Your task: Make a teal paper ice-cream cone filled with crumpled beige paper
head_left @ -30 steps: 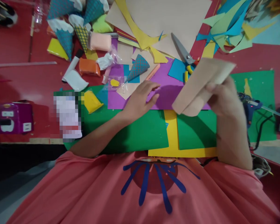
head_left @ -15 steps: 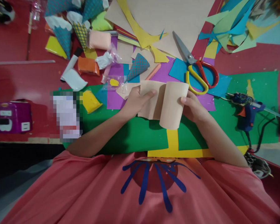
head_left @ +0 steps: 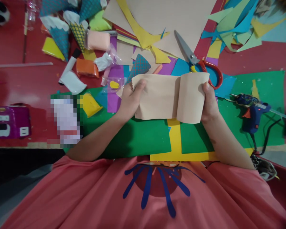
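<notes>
Mid-roll on the beige paper strip. My left hand is clamped on the flat zigzag-cut end, thumb on top. My right hand is closed round the curled end, which forms a loose tube. The strip is held between both hands, above the green sheet on the desk. The next move probably calls for a tighter curl and aligned edges. The scissors lie just behind the strip, the glue gun off to the right.
</notes>
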Demonstrator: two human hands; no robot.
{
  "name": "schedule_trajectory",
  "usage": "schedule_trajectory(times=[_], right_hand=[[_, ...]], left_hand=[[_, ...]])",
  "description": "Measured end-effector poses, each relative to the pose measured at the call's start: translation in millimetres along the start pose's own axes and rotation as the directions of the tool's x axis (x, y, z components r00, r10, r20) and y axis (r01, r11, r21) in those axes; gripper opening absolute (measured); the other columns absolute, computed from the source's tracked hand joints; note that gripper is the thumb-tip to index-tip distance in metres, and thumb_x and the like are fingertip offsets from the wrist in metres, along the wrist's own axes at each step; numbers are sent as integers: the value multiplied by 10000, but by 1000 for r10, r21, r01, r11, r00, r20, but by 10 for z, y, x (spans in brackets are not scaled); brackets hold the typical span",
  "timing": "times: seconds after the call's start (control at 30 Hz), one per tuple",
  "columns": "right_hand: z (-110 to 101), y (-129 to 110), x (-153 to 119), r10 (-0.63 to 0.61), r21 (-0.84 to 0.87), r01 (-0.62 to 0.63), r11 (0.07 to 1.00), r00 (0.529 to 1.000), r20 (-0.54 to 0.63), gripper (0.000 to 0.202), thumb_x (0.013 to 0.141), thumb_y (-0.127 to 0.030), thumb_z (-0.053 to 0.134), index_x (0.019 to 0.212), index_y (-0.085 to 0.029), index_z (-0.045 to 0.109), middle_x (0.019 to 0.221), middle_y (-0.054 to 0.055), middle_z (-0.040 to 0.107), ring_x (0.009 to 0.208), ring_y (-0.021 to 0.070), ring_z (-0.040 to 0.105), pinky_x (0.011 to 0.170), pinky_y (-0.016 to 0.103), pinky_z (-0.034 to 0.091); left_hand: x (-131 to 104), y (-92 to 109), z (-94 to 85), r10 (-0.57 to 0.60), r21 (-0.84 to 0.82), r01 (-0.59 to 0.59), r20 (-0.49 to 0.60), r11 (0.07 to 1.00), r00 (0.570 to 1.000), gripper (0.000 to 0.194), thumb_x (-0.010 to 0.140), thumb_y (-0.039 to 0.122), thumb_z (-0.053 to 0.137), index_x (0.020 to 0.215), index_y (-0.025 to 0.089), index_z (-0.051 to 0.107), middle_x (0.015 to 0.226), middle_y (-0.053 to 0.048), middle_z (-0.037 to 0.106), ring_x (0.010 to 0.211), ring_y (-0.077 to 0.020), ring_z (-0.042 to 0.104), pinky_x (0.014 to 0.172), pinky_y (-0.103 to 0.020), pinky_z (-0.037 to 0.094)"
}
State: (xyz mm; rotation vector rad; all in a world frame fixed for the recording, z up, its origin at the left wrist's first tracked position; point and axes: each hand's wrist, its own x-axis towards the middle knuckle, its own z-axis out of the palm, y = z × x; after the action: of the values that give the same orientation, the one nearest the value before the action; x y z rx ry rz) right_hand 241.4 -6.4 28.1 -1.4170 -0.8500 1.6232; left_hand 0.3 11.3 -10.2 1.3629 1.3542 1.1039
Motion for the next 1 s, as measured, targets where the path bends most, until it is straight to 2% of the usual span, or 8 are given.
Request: schedule_trajectory(times=[0.17,0.3,0.5,0.63,0.7,0.8,0.9,1.0], right_hand=[[33,-59,-31,-17,58,24,998,992,-123,626,536,-688,590,1020,-292,598,1128,42,746,1252,339,600,970,489,541],[106,-88,-105,-50,150,70,986,990,-135,575,610,-643,589,1060,-286,577,1072,48,760,1230,339,621,976,483,551],[218,-66,-157,-86,165,118,979,978,-190,540,668,-628,497,1084,-289,554,1163,48,727,1187,326,642,950,477,567],[149,-101,-119,-194,148,220,964,966,-173,486,748,-663,388,1020,-311,582,1264,43,686,1292,313,566,986,483,531],[73,-145,-79,-287,129,318,939,934,-211,501,758,-689,345,976,-318,602,1291,45,667,1337,309,522,986,484,519],[-30,-210,-3,-371,130,415,901,889,-270,486,702,-711,424,916,-322,620,1225,61,680,1343,323,503,956,494,512],[-116,-259,80,-422,238,505,829,846,-327,473,683,-715,467,880,-321,637,1016,68,706,1142,321,619,857,465,519],[-219,-322,125,-481,331,607,722,785,-391,460,727,-691,446,908,-322,653,867,36,680,868,262,672,715,405,502]], left_hand=[[-38,-7,39,45,51,-43,-37,998,998,541,907,701,449,1049,210,626,899,-46,664,935,-243,685,787,-390,570],[-137,118,80,143,134,-130,-89,982,986,527,907,723,429,902,237,630,771,-18,616,789,-200,627,722,-340,528],[-303,268,85,234,223,-213,-73,951,970,439,933,671,431,749,295,565,538,27,387,514,-169,428,547,-332,399],[-304,227,72,246,223,-202,-193,954,950,445,932,676,441,788,283,594,600,12,520,640,-182,581,623,-334,478],[-260,197,67,256,196,-209,-254,958,933,451,928,677,452,858,270,634,718,-4,638,777,-194,663,713,-338,529],[-161,179,51,237,167,-195,-281,966,930,469,885,714,498,878,281,675,819,-10,714,856,-205,697,780,-339,566],[-65,183,13,195,123,-166,-294,978,936,493,860,742,514,832,279,678,787,0,717,825,-195,696,796,-333,579],[-2,180,-34,163,79,-147,-259,986,952,504,857,739,525,884,256,666,861,-13,729,857,-195,700,810,-347,586]])
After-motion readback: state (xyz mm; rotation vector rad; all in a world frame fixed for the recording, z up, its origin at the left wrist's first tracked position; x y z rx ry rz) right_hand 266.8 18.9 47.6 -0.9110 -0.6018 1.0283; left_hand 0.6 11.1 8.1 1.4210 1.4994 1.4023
